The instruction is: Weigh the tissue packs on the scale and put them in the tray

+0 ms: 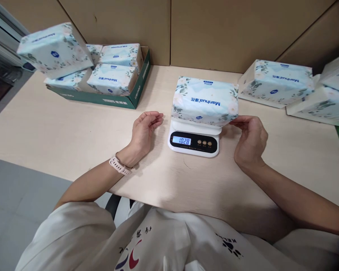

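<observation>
Tissue pack [205,101] rests on the scale [194,149] (display [182,140] lit), apparently mid-weighing. Left hand [143,132]: fingers released. Right hand [251,140]: fingers at the pack's corner, grip undetermined; lift-off would require two-sided grasping.

Gap between carton [115,101] and scale [193,151]

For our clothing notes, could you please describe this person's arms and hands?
The left hand and right hand are ungloved. A perforated, pale pink strap circles the left wrist; the right wrist is bare. Off-white sleeves leave the forearms uncovered.
</observation>
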{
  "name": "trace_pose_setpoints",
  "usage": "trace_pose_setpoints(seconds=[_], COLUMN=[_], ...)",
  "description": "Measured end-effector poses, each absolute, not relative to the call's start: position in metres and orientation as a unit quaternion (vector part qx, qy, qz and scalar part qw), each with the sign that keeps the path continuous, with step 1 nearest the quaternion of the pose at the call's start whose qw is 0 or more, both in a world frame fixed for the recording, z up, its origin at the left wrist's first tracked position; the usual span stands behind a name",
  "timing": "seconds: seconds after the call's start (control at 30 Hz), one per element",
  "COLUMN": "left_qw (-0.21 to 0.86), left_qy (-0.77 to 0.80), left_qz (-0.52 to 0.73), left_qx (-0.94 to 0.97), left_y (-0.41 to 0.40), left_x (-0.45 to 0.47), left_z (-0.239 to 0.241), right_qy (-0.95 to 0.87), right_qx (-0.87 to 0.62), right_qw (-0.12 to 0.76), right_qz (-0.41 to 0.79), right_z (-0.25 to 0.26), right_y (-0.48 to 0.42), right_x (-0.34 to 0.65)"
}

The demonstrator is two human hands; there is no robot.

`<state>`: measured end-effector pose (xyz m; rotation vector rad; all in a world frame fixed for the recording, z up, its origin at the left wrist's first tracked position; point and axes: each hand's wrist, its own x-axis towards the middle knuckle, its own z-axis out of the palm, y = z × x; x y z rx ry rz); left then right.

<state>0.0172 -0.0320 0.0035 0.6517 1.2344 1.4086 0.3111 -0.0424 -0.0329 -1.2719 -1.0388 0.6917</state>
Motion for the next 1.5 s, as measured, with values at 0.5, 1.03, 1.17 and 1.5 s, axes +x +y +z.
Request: trace_pose_setpoints(seconds=[0.5, 1.03, 1.17, 1.5], left_qw=[0.594, 0.573, 0.566, 0.556], left_qy=[0.449, 0.476, 0.499, 0.527], left_qz=[0.562, 0.582, 0.607, 0.594], left_qx=[0.360, 0.326, 0.249, 0.245], left_y=[-0.040, -0.037, -0.030, -0.029], left_x=[0.030, 0.027, 0.015, 0.013], left_z=[0.008, 0.009, 0.005, 0.007], right_qy=[-0.471, -0.465, -0.416, -0.410], right_qx=[-0.544, -0.538, -0.545, -0.551], right_qw=[0.626, 0.635, 0.653, 0.646], right_qz=[0.301, 0.303, 0.321, 0.335], right_z=[-0.029, -0.031, -0.031, -0.033], right_y=[-0.045, -0.042, -0.038, -0.036], right_x=[0.309, 0.308, 0.309, 0.311])
